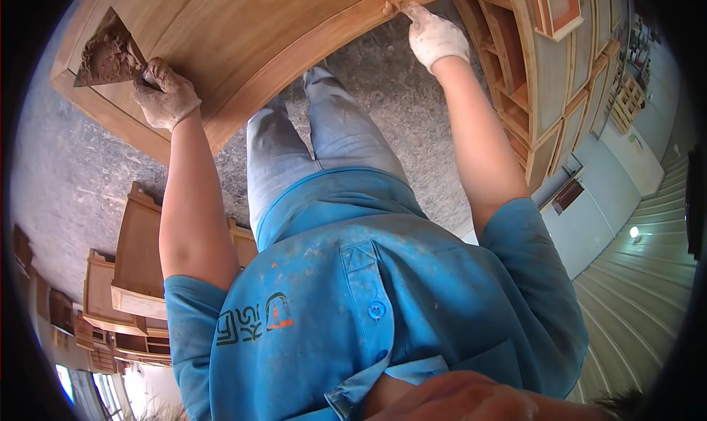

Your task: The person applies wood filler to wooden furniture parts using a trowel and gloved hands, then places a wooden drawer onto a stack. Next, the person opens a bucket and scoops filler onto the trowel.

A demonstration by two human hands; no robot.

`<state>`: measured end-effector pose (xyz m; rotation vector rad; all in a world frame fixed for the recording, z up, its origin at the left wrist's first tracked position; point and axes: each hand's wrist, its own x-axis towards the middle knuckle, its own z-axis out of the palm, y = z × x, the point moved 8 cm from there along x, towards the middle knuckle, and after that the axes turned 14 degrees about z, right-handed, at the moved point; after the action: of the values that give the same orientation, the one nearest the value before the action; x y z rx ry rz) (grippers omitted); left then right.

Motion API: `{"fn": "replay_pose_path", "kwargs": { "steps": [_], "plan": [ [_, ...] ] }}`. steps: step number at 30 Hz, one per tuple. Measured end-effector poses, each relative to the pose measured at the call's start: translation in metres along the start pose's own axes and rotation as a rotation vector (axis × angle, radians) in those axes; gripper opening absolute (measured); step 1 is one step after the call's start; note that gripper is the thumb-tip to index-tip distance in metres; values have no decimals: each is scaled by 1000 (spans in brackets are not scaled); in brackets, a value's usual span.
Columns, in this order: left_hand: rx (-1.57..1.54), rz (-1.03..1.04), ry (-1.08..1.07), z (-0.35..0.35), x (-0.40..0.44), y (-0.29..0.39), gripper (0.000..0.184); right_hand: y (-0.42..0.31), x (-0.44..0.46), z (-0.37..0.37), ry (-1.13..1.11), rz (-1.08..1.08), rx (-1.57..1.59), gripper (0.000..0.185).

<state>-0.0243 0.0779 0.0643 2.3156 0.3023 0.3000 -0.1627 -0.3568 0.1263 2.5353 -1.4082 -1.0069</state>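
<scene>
My left hand [166, 94], in a stained white glove, is closed around the handle of a putty knife [132, 69]. Brown putty [109, 53] is heaped on its wide triangular blade, which is over the wooden panel [243, 34]. My right hand [437, 38], also gloved, reaches to the panel's curved edge near its right corner. An extended finger with a brown-smeared tip touches the wood there, while the other fingers are curled. I make out no tool in this hand.
Wooden cabinet frames with open compartments [508, 53] stand close on the right. More wooden furniture pieces [140, 244] are at the left. My legs in jeans [324, 126] stand on the grey, mottled floor [375, 82] beside the panel. A wooden pallet [628, 100] is farther off.
</scene>
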Motion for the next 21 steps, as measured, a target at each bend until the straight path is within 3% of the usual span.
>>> {"fn": "replay_pose_path", "kwargs": {
  "steps": [5, 8, 12, 15, 17, 21],
  "plan": [
    [15, 66, 3, -2, 1, -4, 45, 21, 21, -6, 80, -175, 210, 47],
    [20, 74, 14, -4, 1, 3, 44, 17, 30, -1, 81, -106, 150, 48],
    [24, 66, 9, -8, -2, 5, 44, -32, -41, 12, 34, -224, 111, 48],
    [29, 18, -16, -2, 1, 1, 44, -16, -33, 15, -119, -166, 218, 46],
    [23, 10, -19, -2, 1, 3, 44, 6, -11, -3, 9, -113, 319, 45],
    [25, -8, -38, -4, -3, 3, 45, 12, 30, -28, -118, 59, 548, 43]
  ]
}}
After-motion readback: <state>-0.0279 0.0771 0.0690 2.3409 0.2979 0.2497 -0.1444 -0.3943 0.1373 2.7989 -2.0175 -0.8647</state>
